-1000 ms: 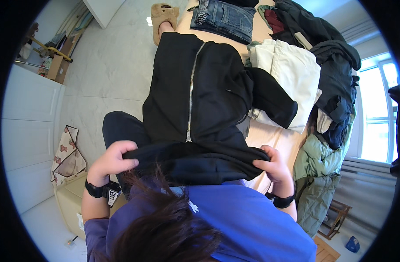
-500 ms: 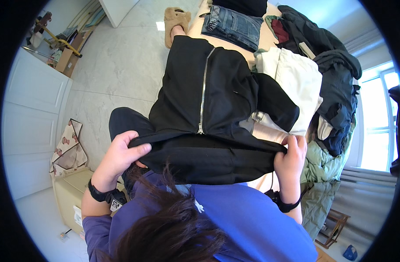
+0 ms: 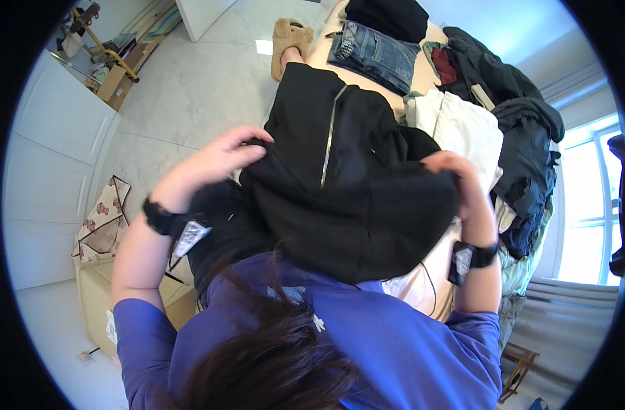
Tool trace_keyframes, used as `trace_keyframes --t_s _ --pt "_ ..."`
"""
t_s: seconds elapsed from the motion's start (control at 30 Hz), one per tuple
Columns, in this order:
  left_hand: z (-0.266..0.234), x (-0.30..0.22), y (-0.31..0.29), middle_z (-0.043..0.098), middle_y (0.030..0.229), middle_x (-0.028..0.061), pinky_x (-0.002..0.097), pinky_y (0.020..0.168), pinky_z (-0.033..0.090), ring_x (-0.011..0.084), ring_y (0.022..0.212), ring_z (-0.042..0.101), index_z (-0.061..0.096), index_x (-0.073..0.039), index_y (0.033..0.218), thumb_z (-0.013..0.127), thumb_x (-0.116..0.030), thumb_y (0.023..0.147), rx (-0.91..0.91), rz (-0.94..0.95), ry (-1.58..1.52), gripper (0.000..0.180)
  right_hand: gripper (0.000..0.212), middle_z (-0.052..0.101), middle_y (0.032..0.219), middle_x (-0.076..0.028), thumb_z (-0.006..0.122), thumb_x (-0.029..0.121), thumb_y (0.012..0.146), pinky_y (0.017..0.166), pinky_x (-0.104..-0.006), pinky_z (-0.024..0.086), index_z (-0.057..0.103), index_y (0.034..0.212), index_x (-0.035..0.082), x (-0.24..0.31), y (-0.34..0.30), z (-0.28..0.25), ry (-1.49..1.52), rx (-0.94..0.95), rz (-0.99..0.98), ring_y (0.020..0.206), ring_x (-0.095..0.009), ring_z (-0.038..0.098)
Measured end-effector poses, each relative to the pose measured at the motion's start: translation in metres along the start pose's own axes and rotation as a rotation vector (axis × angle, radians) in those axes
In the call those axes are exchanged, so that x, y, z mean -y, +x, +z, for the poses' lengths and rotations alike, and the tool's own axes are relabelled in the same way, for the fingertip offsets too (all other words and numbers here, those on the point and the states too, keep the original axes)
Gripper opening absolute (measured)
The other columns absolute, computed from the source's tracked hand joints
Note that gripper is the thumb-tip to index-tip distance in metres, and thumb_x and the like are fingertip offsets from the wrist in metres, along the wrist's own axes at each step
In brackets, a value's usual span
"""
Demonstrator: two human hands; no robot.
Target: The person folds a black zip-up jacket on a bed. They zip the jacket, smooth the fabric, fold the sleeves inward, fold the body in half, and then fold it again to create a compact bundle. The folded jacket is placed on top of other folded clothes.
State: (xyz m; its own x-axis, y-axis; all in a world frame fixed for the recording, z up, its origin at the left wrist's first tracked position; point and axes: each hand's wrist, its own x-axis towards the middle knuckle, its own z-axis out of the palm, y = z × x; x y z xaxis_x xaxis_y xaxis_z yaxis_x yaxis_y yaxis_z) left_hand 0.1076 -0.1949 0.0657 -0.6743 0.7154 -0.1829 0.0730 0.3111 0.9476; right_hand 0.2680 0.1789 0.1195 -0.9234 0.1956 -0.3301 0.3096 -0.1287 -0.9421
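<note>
A black zip-up jacket (image 3: 346, 225) lies across my lap, its silver zip running up the middle of the upper part. My left hand (image 3: 220, 160) pinches the jacket's left edge between thumb and fingers. At the opposite edge, my right hand (image 3: 456, 171) is closed on the cloth, a little blurred. Between the two hands, the lower part of the jacket is turned up and covers the bottom end of the zip. A white folded garment (image 3: 459, 130) lies just beyond my right hand.
Folded blue jeans (image 3: 377, 58) and a black folded garment (image 3: 387, 17) lie at the far end of the bed. A heap of dark clothes (image 3: 528, 164) borders the right side. My foot wears a furry brown slipper (image 3: 292, 41). A beige box (image 3: 97, 301) stands at the left.
Both hands have moved away from me, carrying the jacket's near edge forward over the lower zip. The jacket's opening at the hem no longer shows.
</note>
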Motion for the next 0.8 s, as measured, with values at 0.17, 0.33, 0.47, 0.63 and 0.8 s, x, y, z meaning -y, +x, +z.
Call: trace_keyframes --t_s 0.17,0.33,0.47,0.63,0.8 --pt "0.034 0.068 0.016 0.053 0.124 0.0148 0.0385 0.109 0.034 0.0295 0.127 0.043 0.06 -0.01 0.121 0.067 -0.041 0.088 0.247 0.141 0.195 0.046 0.041 0.064 0.114 -0.001 0.049 0.039 0.1 0.08 -0.026 0.054 0.057 0.127 0.008 -0.083 0.032 0.007 0.192 0.085 0.237 0.097 -0.011 0.064" --pt "0.05 0.084 0.03 0.062 0.106 0.0123 0.0333 0.086 0.048 0.0211 0.099 0.059 0.06 -0.005 0.106 0.073 -0.026 0.084 0.013 0.051 0.15 0.034 0.039 0.063 0.116 -0.004 0.059 0.024 0.096 0.084 -0.0277 0.053 0.053 0.131 0.007 -0.111 0.035 0.005 0.237 0.04 0.142 0.1 -0.013 0.063" --pt "0.046 0.075 0.034 0.067 0.096 0.0069 0.0291 0.081 0.048 0.0169 0.088 0.062 0.061 -0.002 0.109 0.066 -0.021 0.09 0.27 -0.009 0.256 0.027 0.034 0.065 0.111 -0.005 0.06 0.021 0.095 0.088 -0.028 0.051 0.057 0.125 0.004 -0.117 0.041 0.0 0.348 0.044 0.16 0.099 -0.014 0.064" --pt "0.021 0.065 0.031 0.064 0.115 0.0102 0.0293 0.093 0.049 0.018 0.107 0.062 0.054 0.0 0.122 0.055 -0.02 0.098 0.338 0.01 -1.162 0.031 0.031 0.069 0.108 -0.013 0.047 0.028 0.1 0.09 -0.0346 0.053 0.063 0.111 0.004 -0.102 0.044 -0.006 0.84 0.26 0.102 0.103 -0.025 0.065" --pt "0.031 0.076 0.062 0.062 0.106 0.0071 0.0295 0.088 0.049 0.0152 0.099 0.06 0.053 -0.004 0.118 0.054 -0.027 0.099 -0.236 -0.354 -0.321 0.03 0.026 0.066 0.097 -0.005 0.051 0.03 0.1 0.077 -0.0279 0.051 0.059 0.105 0.005 -0.09 0.069 0.017 0.268 -0.135 0.104 0.085 -0.014 0.062"
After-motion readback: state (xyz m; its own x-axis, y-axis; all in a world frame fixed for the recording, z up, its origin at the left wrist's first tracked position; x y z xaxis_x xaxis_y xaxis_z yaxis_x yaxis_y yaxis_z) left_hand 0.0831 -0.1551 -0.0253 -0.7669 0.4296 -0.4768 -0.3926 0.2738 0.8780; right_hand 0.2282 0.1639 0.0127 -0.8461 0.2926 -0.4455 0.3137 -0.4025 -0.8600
